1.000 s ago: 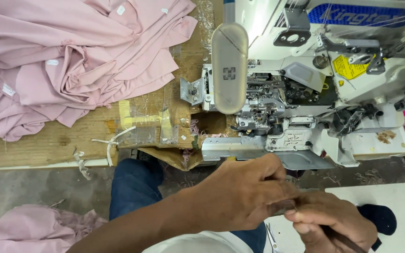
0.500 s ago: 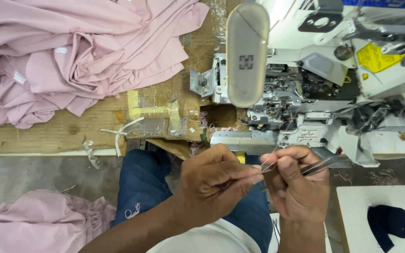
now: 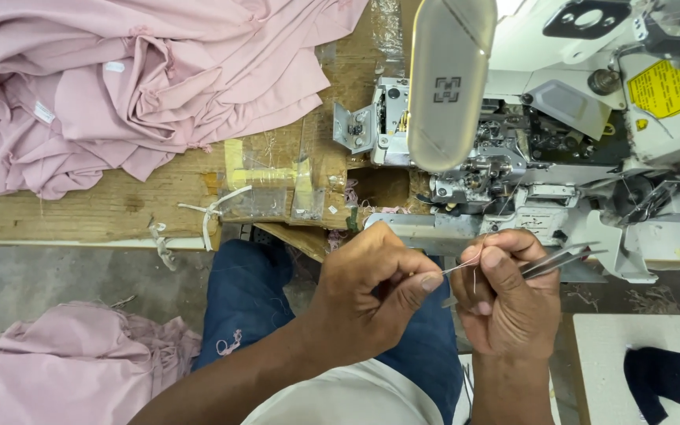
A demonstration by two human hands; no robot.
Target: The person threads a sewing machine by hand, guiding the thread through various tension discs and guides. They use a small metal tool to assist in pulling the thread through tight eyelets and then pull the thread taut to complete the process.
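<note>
— Where's the thread [image 3: 460,266]?
— Pinched in the left hand [image 3: 371,295] grip, running toward three o'clock to the right hand [image 3: 505,303]; that grip clasps metal tweezers [image 3: 560,260].
— And around them?
— Sewing machine [image 3: 513,142] at twelve o'clock; pink fabric [image 3: 135,86] on the counter [image 3: 80,212] at ten.

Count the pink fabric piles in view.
2. One large heap of crumpled pink fabric on the wooden table at top left; one smaller pink fabric pile on the floor, bottom left. More may lie out of frame.
</note>
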